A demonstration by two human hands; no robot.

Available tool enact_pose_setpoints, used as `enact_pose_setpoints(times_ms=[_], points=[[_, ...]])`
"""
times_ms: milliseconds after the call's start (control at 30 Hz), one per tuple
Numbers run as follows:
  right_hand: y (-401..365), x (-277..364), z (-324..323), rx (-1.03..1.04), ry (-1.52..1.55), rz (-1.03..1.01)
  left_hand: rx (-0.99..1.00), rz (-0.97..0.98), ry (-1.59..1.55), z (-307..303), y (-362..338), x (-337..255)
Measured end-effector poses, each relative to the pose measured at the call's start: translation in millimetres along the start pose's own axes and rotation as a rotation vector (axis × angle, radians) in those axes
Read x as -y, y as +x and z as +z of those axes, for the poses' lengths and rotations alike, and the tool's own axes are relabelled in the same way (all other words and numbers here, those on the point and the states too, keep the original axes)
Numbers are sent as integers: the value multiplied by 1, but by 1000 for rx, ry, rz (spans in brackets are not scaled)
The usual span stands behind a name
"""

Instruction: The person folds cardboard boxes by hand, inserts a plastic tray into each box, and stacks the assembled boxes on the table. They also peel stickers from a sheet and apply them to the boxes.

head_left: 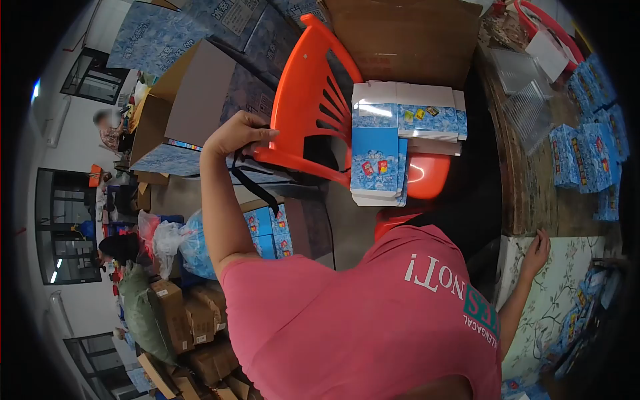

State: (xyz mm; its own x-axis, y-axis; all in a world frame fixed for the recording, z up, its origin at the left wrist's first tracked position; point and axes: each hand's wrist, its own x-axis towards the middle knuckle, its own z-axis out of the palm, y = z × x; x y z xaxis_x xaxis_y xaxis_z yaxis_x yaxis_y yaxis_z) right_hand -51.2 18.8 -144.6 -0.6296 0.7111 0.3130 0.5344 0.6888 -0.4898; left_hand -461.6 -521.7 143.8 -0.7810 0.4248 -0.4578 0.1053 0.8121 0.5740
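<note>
My left hand (243,133) is closed at the edge of an orange plastic chair (292,100), its fingers pinched on a black strap (257,188) that hangs down in a curve. Stacks of flat blue-and-white printed cartons (377,160) lie on the chair's seat, one layer crossing another. Off to the right, my right hand (539,252) rests on the edge of a table covered with a floral cloth (560,293). Its fingers are apart and hold nothing.
Large blue printed boxes (157,33) and an open carton (160,113) stand at the upper left. Small blue packs (587,157) and clear plastic trays (530,113) are on the wooden table (523,180). Brown boxes (172,313) fill the lower left. A person (110,130) is far left.
</note>
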Motion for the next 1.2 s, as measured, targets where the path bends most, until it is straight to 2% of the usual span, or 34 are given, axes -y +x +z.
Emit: enact_pose_setpoints(times_ms=[33,100,167,233,300,367,433,467,500,567,600,667,700,733,800,867,933,1033,1067,1133,1200], points=[[-1,-3,0,-2,-5,4,-37,-47,42,-1,15,28],[-3,-6,1,-22,16,22,-69,-83,95,2,23,30],[-4,-5,2,-26,-4,30,-246,-214,-72,13,14,33],[-4,-2,-3,-7,-29,10,-214,-233,-67,15,2,24],[-2,6,-1,-39,59,43,-302,-206,-17,28,-12,5],[-3,1,2,-32,63,36,-357,-204,-135,40,-16,8],[-3,-6,2,-44,62,49,-360,-58,-142,56,-12,11],[-3,-8,2,-37,39,25,-366,-41,67,59,-14,2],[-3,-10,1,-31,16,0,-361,-42,68,57,-14,-6],[-3,-9,1,-29,29,2,-399,-130,654,53,-12,-22],[-4,-8,0,-33,40,6,-394,-121,657,54,-10,-28],[-3,-5,2,-34,51,41,-581,38,662,62,2,-49],[-4,-5,-1,-28,70,65,-596,110,523,72,10,-63],[-3,-1,-4,-56,41,93,-576,156,515,85,26,-74],[-2,10,-6,-88,13,18,-420,401,-54,123,60,-86],[-3,11,-7,-90,27,69,-274,444,-30,170,109,-92],[-5,8,-5,-91,52,112,-269,415,-102,229,197,-52],[-5,6,-4,-145,16,174,-448,115,87,271,308,26],[-5,9,-5,-149,1,170,-504,40,139,266,328,45],[-3,13,-6,-179,-29,188,-646,-365,212,255,325,43],[-1,13,-6,-154,-74,174,-616,-495,163,255,358,84]])
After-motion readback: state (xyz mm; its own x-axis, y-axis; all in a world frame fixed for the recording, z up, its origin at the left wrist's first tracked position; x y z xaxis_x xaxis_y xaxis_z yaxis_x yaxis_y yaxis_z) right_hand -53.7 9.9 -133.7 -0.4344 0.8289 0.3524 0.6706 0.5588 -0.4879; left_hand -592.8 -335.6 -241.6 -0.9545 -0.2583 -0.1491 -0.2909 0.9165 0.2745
